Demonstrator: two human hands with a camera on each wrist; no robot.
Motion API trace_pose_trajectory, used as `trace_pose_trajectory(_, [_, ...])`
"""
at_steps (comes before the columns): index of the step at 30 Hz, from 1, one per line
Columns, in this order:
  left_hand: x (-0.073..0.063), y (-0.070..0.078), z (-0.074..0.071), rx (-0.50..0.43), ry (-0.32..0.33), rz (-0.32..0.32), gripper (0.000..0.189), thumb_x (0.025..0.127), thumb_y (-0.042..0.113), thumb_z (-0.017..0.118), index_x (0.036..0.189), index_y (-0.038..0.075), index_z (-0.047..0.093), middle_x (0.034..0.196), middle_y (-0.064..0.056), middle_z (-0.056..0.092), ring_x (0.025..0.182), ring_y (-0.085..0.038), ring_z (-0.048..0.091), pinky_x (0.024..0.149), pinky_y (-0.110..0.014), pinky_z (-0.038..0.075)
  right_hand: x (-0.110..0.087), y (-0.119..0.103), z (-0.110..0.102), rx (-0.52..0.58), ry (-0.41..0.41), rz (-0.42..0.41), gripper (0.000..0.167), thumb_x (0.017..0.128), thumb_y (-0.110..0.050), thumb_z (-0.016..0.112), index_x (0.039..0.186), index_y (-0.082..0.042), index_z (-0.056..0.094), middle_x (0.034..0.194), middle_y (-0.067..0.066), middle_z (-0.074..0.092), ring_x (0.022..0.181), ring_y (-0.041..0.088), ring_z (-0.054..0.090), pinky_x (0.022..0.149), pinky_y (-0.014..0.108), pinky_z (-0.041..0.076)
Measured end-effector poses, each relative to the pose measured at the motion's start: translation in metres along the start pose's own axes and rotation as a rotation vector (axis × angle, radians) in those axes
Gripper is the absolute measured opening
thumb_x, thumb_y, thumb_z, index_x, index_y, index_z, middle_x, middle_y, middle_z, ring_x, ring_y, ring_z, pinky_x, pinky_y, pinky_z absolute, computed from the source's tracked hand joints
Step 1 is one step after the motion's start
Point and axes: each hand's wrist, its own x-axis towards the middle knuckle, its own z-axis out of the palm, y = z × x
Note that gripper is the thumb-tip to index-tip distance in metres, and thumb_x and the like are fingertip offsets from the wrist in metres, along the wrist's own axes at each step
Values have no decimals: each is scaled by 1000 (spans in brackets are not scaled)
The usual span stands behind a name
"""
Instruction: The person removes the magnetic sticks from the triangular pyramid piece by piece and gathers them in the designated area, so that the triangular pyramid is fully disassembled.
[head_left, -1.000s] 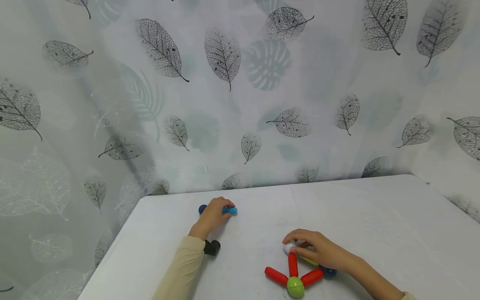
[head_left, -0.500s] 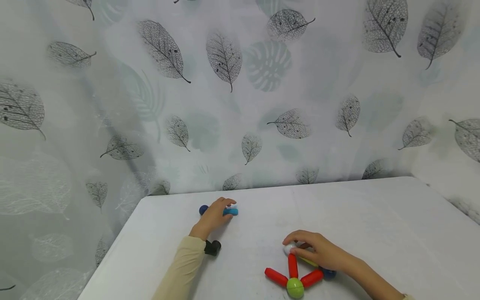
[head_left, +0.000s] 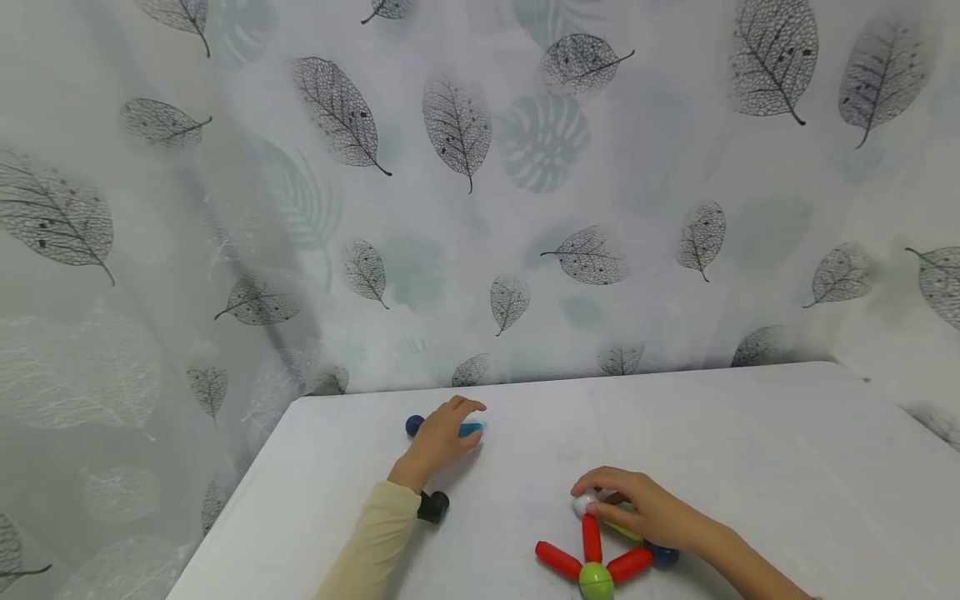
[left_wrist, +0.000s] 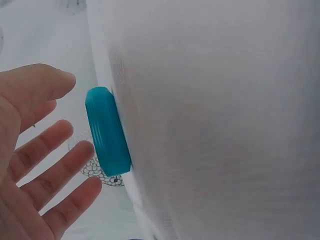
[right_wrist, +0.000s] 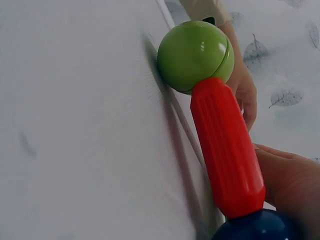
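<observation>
At the back left of the table, my left hand (head_left: pixel 444 435) hovers with fingers spread over a blue-teal rod (head_left: pixel 471 429). In the left wrist view the rod (left_wrist: pixel 108 132) lies just beyond the fingertips, apart from them. My right hand (head_left: pixel 641 504) holds a white ball (head_left: pixel 584 503) between thumb and fingers. That ball belongs to a magnetic rod-and-ball figure: red rods (head_left: pixel 592 537) fan out from a green ball (head_left: pixel 596 581). A yellow-green rod (head_left: pixel 624 532) runs partly hidden under the right hand towards a dark blue ball (head_left: pixel 663 556).
Another dark blue ball (head_left: pixel 414 425) rests on the white table (head_left: pixel 720 442) left of my left hand. A black device (head_left: pixel 433 506) sits at my left wrist. Leaf-patterned curtain (head_left: pixel 465 250) hangs behind the table's far edge.
My left hand's fingers have spread wider and come away from the teal rod. My right hand keeps its hold on the white ball. The head view has tilted slightly.
</observation>
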Motion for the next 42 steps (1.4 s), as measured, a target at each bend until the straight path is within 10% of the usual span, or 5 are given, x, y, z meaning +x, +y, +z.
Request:
trace_pose_trajectory(19, [-13, 29, 9, 136, 174, 322, 26, 84, 11, 74, 109, 13, 68, 104, -1, 66, 92, -19, 64, 77, -34, 52, 1, -20, -11, -38, -18, 94, 33, 92, -25, 68, 120, -9, 59, 119, 8, 58, 97, 9, 56, 80, 26, 54])
trace_pose_trajectory(30, [-23, 50, 10, 106, 70, 363, 22, 88, 14, 72, 110, 15, 69, 104, 2, 67, 93, -14, 65, 86, -24, 52, 0, -22, -21, -8, -107, 275, 27, 80, -18, 78, 98, -11, 58, 80, -7, 57, 69, 5, 53, 62, 22, 50])
trace_pose_trajectory(42, [-26, 63, 10, 86, -48, 345, 21, 92, 17, 68, 113, 16, 69, 109, 3, 67, 101, -12, 62, 91, -24, 49, 2, -20, -18, -30, -102, 223, 15, 85, -15, 74, 97, -16, 64, 80, -12, 57, 67, 2, 51, 58, 20, 46])
